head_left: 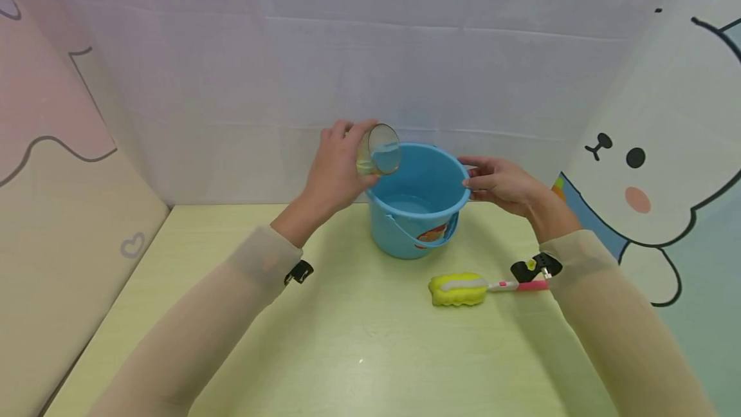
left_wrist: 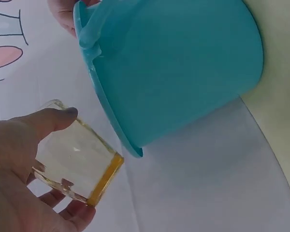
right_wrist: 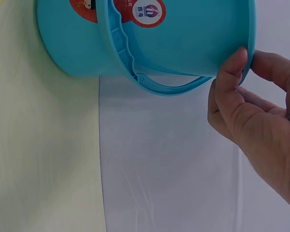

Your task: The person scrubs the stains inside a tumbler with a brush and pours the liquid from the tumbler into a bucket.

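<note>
My left hand (head_left: 338, 166) grips a clear drinking glass (head_left: 384, 149) with a yellowish tint, its mouth tilted toward the bucket. Fingers and thumb wrap the glass's side, and in the left wrist view its thick amber-looking base (left_wrist: 105, 181) shows. In the head view the glass overlaps the left rim of the blue bucket (head_left: 389, 235), which stands upright on the table with some water in the bottom. At the right side, my right hand (head_left: 502, 186) pinches the bucket's rim between thumb and fingers. The bucket's handle (right_wrist: 157, 88) hangs down at the front.
A yellow sponge brush (head_left: 458, 289) with a white and pink handle lies on the pale table (head_left: 347, 340), in front of the bucket and below my right wrist. A white sheet (head_left: 260, 82) hangs behind the table, with printed cartoon panels at both sides.
</note>
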`<action>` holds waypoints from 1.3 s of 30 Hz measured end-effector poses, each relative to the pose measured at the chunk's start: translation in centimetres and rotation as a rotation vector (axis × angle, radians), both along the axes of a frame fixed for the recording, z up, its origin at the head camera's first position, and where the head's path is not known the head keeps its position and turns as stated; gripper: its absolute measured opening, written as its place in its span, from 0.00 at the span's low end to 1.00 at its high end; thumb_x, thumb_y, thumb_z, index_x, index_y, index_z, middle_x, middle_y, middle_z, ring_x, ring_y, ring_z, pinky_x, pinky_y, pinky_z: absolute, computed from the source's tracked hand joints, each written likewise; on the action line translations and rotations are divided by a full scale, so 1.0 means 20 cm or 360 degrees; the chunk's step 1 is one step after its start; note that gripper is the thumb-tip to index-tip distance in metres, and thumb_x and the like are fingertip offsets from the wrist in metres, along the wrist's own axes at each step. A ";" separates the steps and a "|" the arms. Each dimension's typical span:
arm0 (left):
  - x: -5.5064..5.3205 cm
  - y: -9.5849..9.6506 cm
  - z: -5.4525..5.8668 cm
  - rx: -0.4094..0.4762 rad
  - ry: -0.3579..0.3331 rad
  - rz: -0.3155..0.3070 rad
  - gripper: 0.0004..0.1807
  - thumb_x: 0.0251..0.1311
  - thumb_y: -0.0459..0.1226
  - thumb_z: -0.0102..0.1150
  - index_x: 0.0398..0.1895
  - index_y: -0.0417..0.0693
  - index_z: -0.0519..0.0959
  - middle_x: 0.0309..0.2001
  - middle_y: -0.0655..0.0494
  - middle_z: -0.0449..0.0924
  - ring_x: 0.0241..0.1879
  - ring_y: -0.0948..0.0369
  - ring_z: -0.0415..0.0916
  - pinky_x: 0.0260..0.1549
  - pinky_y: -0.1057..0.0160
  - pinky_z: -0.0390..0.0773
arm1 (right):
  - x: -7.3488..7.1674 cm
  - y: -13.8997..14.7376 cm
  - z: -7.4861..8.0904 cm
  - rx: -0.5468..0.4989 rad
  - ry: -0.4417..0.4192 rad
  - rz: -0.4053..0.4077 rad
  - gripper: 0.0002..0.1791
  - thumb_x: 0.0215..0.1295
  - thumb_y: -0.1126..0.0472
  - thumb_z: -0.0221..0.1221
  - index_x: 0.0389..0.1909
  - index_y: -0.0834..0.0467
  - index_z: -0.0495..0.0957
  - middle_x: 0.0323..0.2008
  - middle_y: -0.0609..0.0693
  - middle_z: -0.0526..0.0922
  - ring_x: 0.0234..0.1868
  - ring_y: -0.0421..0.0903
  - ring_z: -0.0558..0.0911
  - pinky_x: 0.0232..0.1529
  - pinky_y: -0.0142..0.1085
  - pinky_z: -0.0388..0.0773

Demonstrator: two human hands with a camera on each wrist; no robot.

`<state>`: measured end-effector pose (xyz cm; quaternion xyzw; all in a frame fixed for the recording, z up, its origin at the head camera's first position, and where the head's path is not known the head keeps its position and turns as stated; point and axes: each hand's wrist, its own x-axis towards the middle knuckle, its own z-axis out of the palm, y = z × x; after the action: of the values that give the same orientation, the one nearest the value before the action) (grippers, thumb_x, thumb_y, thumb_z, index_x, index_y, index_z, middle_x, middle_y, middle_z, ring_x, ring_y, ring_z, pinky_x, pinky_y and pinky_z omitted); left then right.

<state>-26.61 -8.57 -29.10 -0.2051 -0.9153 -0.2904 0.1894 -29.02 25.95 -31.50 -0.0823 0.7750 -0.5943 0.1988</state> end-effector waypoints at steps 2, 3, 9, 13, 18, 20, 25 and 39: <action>0.02 -0.01 -0.01 0.0134 -0.0043 0.0008 0.51 0.50 0.40 0.85 0.79 0.55 0.68 0.66 0.46 0.69 0.66 0.46 0.63 0.58 0.48 0.78 | 0.00 0.00 0.00 0.0006 0.0000 -0.0002 0.38 0.82 0.67 0.55 0.85 0.61 0.49 0.66 0.69 0.69 0.52 0.48 0.84 0.57 0.41 0.83; 0.03 -0.01 -0.01 0.0192 -0.0059 0.0012 0.51 0.50 0.40 0.85 0.79 0.55 0.68 0.66 0.46 0.69 0.67 0.46 0.62 0.58 0.48 0.78 | 0.00 0.00 0.00 0.0009 0.0000 0.0000 0.38 0.82 0.67 0.55 0.85 0.61 0.49 0.66 0.69 0.69 0.53 0.48 0.84 0.58 0.42 0.83; 0.09 -0.06 -0.03 0.0482 -0.0085 0.0001 0.51 0.50 0.42 0.85 0.78 0.51 0.68 0.67 0.47 0.70 0.67 0.49 0.64 0.60 0.46 0.75 | 0.00 0.00 0.01 0.0010 0.0001 0.0005 0.38 0.82 0.67 0.55 0.85 0.61 0.49 0.68 0.70 0.68 0.57 0.53 0.84 0.60 0.44 0.82; 0.13 -0.09 -0.05 0.0618 -0.0101 -0.0026 0.50 0.52 0.42 0.85 0.78 0.50 0.68 0.67 0.48 0.71 0.64 0.52 0.67 0.60 0.48 0.75 | 0.00 -0.01 0.01 0.0020 -0.0004 0.0009 0.38 0.82 0.67 0.54 0.85 0.61 0.49 0.69 0.70 0.67 0.58 0.54 0.83 0.63 0.48 0.80; 0.20 -0.13 -0.09 0.0736 -0.0128 -0.0048 0.49 0.53 0.41 0.84 0.78 0.51 0.67 0.64 0.50 0.71 0.61 0.52 0.67 0.59 0.47 0.75 | 0.00 -0.01 0.01 0.0018 -0.0004 0.0009 0.37 0.82 0.68 0.53 0.85 0.61 0.49 0.69 0.70 0.67 0.58 0.53 0.83 0.63 0.47 0.80; 0.22 -0.14 -0.11 0.0767 -0.0151 -0.0049 0.49 0.53 0.42 0.84 0.78 0.51 0.67 0.62 0.50 0.71 0.61 0.52 0.67 0.58 0.47 0.75 | 0.00 -0.01 0.01 0.0015 -0.0003 0.0007 0.37 0.82 0.68 0.53 0.85 0.61 0.49 0.69 0.70 0.67 0.57 0.52 0.84 0.60 0.45 0.82; 0.29 -0.16 -0.16 0.0791 -0.0245 -0.0019 0.50 0.55 0.45 0.83 0.79 0.51 0.65 0.64 0.51 0.70 0.60 0.53 0.67 0.58 0.45 0.76 | 0.00 -0.02 0.01 0.0020 0.0003 0.0004 0.37 0.82 0.68 0.53 0.85 0.62 0.49 0.67 0.70 0.68 0.55 0.51 0.84 0.56 0.41 0.83; 0.46 -0.20 -0.29 0.0842 -0.0465 0.0032 0.52 0.52 0.43 0.84 0.79 0.50 0.64 0.64 0.49 0.71 0.62 0.51 0.69 0.60 0.46 0.78 | 0.00 -0.01 0.01 0.0038 -0.0004 -0.0003 0.38 0.82 0.67 0.54 0.85 0.61 0.49 0.64 0.68 0.71 0.54 0.50 0.84 0.59 0.44 0.83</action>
<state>-17.46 -12.48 -34.96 -0.0959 -0.8274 -0.5432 0.1055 -28.96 25.72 -31.22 -0.0783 0.7819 -0.5852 0.2002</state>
